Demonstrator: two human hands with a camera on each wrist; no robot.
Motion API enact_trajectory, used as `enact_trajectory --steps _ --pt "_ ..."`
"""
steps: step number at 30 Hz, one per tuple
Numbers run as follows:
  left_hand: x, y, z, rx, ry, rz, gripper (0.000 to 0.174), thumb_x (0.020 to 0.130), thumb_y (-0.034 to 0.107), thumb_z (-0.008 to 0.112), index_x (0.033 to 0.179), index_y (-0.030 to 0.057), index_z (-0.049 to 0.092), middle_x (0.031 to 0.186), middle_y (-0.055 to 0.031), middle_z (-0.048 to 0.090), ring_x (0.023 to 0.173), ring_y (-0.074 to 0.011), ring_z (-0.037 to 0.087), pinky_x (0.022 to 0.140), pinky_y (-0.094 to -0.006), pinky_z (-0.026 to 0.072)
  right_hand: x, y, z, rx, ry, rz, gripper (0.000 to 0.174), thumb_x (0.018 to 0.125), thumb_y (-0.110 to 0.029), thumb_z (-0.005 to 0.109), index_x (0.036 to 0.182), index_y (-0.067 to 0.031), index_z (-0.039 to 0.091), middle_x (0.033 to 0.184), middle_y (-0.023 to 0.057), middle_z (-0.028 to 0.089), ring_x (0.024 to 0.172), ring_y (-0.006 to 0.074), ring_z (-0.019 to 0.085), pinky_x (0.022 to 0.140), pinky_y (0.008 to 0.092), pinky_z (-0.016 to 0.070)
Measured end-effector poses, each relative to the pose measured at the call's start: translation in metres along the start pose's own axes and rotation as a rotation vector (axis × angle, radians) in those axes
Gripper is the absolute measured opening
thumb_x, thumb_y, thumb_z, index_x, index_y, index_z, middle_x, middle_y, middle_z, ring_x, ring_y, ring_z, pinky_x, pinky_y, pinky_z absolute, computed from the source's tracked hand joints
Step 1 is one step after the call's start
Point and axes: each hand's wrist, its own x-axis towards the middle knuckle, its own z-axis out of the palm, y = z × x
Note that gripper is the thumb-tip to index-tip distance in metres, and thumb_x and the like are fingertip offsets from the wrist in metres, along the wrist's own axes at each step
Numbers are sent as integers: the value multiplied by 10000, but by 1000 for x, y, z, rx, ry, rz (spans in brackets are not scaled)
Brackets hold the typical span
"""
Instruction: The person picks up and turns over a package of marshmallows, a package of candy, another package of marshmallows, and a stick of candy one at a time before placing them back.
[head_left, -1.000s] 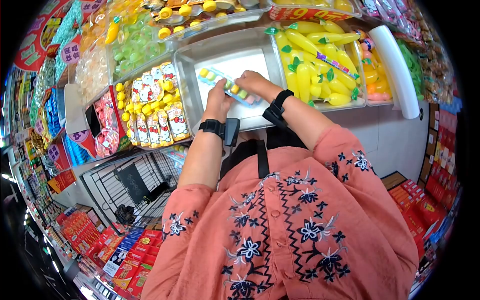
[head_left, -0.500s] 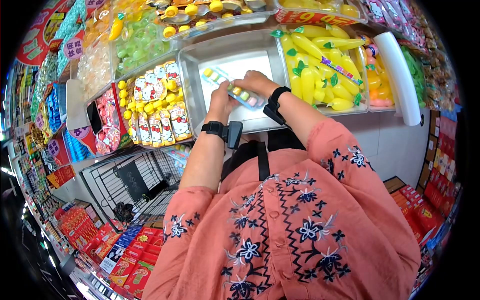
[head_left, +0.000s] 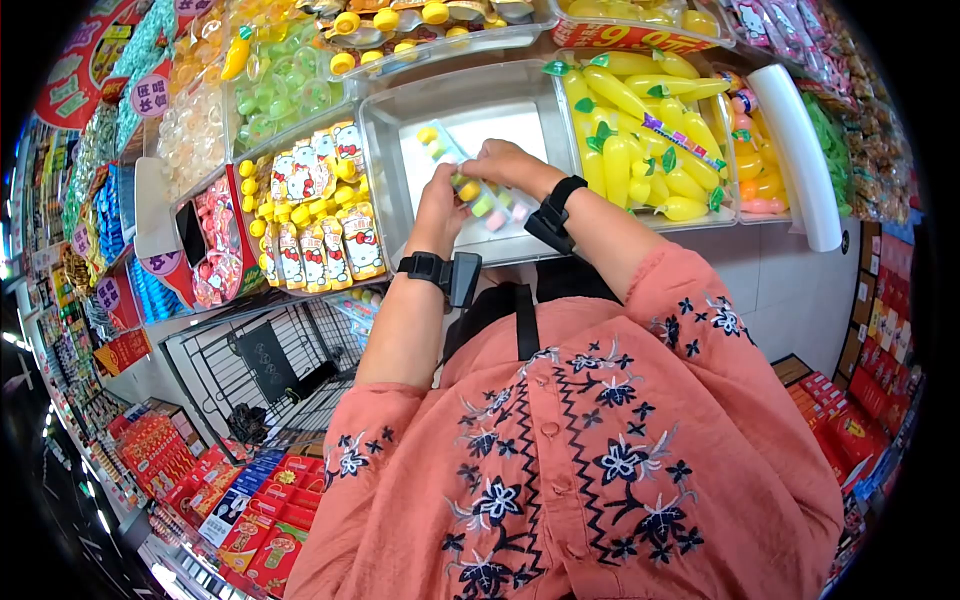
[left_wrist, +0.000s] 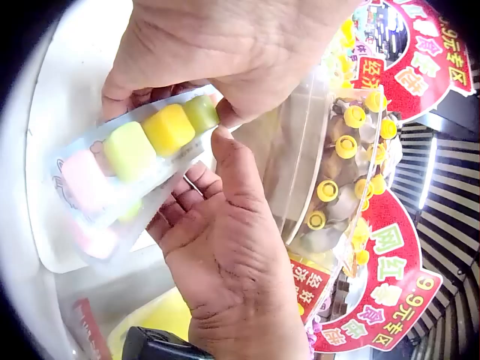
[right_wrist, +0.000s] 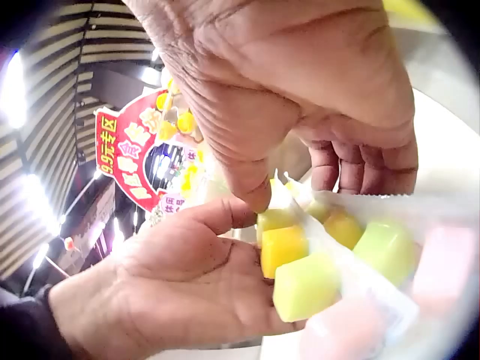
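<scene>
Both hands meet over a clear plastic bin (head_left: 383, 120) with a white bottom. My left hand (head_left: 438, 208) and my right hand (head_left: 515, 165) pinch clear packs of pastel cube-shaped sweets (head_left: 470, 191) between them. Green, yellow and pink cubes sit in a row. In the left wrist view, the left hand (left_wrist: 225, 52) holds the pack's upper end, and the right hand (left_wrist: 229, 232) has its thumb at that same end. The right wrist view shows two layers of wrapped sweets (right_wrist: 307, 285) fanned apart at the far end. Some of the right hand's fingers (right_wrist: 367, 169) curl behind the pack.
Yellow banana-shaped packs (head_left: 640, 130) fill the bin on the right, beside a white roll (head_left: 795, 150). Yellow-capped cartoon pouches (head_left: 310, 205) lie to the left, with green jelly cups (head_left: 280, 95) behind them. A wire cart (head_left: 270, 365) stands below at the left.
The packs have turned to a steeper slant between my hands, and their near ends have spread apart. My hands have stayed close together over the bin.
</scene>
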Motion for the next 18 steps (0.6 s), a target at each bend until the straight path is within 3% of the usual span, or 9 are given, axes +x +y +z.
enact_trajectory --steps 2,5,6,9,10,14,15,17,18 --pt "-5 3 2 11 -46 46 368 949 304 554 1192 28 577 1059 -103 623 974 -240 613 828 -410 519 -11 -4 1 152 -34 53 753 814 -602 637 1180 55 612 1034 178 677 907 291 659 783 409 517" --pt "-8 7 5 184 -108 168 413 981 362 507 1253 55 558 1144 -89 606 1017 -220 586 892 -410 501 -12 0 7 592 -83 126 679 861 -554 622 1264 -11 575 1164 138 632 1019 271 616 851 450 480" --pt "-7 7 5 269 -99 187 419 983 370 505 1250 52 563 1147 -86 609 1020 -216 587 888 -402 499 -39 -26 -5 753 -142 113 704 865 -545 640 1242 44 565 1192 162 620 1096 263 607 946 449 452" --pt "-11 12 12 438 -98 227 433 988 386 499 1235 40 584 1146 -78 616 1023 -209 590 872 -381 496 -34 -19 -2 706 -32 145 658 876 -533 671 1246 2 567 1151 131 636 1049 245 622 901 418 480" --pt "-14 13 15 435 -116 230 434 989 387 498 1225 35 592 1140 -76 618 1022 -208 593 862 -376 497 -35 -16 -2 779 -9 131 635 875 -516 701 1250 -20 572 1134 106 641 1003 220 630 844 371 498" --pt "-2 27 5 532 -60 362 453 990 378 495 1215 1 607 1117 -76 622 993 -198 596 836 -347 499 -16 10 3 918 42 102 572 894 -471 696 1224 -17 585 1097 73 648 968 184 644 831 356 517" --pt "27 24 -14 789 18 627 457 975 335 500 1251 -15 599 1149 -125 636 1019 -243 612 856 -374 512 -16 10 2 970 39 96 533 910 -440 687 1228 -24 587 1098 72 651 964 178 646 836 350 525" --pt "51 23 -25 1163 169 785 454 964 278 479 1319 15 580 1284 -256 587 1180 -426 568 1042 -452 435 -19 5 0 1074 33 82 457 944 -380 669 1235 -37 590 1099 69 657 957 167 649 847 336 539" --pt "62 16 -32 1274 193 825 439 959 259 479 1319 31 586 1292 -248 585 1180 -421 570 1038 -454 442 -20 3 -1 1095 41 83 450 947 -374 665 1235 -37 588 1095 68 657 952 172 651 853 343 542"
